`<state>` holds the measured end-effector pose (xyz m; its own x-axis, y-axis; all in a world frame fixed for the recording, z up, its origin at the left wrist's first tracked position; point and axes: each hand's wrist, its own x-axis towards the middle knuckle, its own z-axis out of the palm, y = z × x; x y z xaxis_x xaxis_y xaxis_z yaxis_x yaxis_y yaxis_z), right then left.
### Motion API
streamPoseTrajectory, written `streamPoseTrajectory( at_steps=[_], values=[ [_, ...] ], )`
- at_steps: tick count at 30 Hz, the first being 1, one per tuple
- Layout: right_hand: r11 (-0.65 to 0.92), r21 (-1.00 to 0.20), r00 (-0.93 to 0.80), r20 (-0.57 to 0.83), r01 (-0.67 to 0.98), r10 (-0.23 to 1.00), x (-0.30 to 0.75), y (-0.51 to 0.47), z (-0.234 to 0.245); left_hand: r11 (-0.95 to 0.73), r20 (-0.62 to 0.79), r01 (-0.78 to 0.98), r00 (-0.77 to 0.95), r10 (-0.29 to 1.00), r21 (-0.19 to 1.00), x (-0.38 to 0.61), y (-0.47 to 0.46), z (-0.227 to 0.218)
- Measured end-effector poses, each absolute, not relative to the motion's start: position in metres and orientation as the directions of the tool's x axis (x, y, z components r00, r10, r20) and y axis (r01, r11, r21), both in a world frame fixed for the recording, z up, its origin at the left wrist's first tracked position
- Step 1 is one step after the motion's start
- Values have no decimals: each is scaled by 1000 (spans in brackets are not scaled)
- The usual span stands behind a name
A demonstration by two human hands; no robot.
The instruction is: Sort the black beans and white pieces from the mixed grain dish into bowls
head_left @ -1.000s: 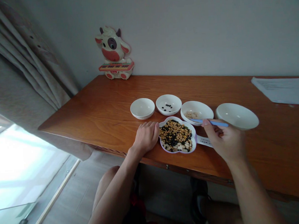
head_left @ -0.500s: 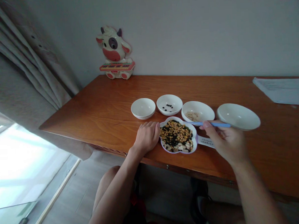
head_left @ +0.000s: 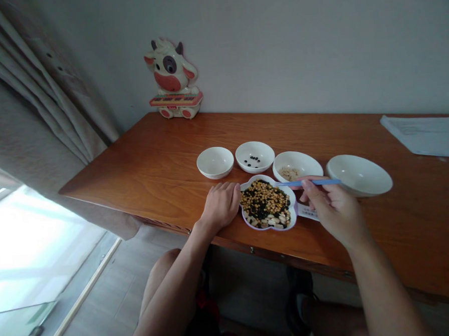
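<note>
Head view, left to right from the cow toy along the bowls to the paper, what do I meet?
Cow toy, leftmost bowl, second bowl with black pieces, third bowl with pale bits, rightmost bowl, paper.

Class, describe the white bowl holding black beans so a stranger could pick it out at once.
On the wooden table, four white bowls stand in a row beyond the flower-shaped dish. Take the second bowl from the left. Unlike its neighbours, it has a few black beans scattered inside.

Tabletop (head_left: 156,161): grained wood, softly shining!
Bowls (head_left: 215,163): gleaming, smooth
Dish (head_left: 293,204): plastic-looking, smooth
Curtain (head_left: 36,102), upper left: matt cloth!
</note>
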<state>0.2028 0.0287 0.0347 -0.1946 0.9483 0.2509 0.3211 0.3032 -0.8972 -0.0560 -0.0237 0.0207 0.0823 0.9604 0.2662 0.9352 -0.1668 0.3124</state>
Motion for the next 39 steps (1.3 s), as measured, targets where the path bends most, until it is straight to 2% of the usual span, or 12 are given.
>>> streamPoseTrajectory(
  at_steps=[8,16,23,31,39],
  values=[
    [339,-885,-290,250,319,924,202,22,32,-167,267,934,81,960,315,-56,-23,20],
    [516,-768,-497,302,378,814,183,4,47,-173,271,939,90,958,298,-56,-23,19],
    [504,-760,-474,294,410,830,168,-3,48,-170,263,942,92,960,289,-57,-23,19],
    [525,-740,-540,261,421,800,161,-4,49,-174,265,946,99,959,275,-57,-23,19],
    [555,-677,-546,262,484,796,162,-3,47,-184,265,947,112,958,262,-57,-23,20]
  ],
)
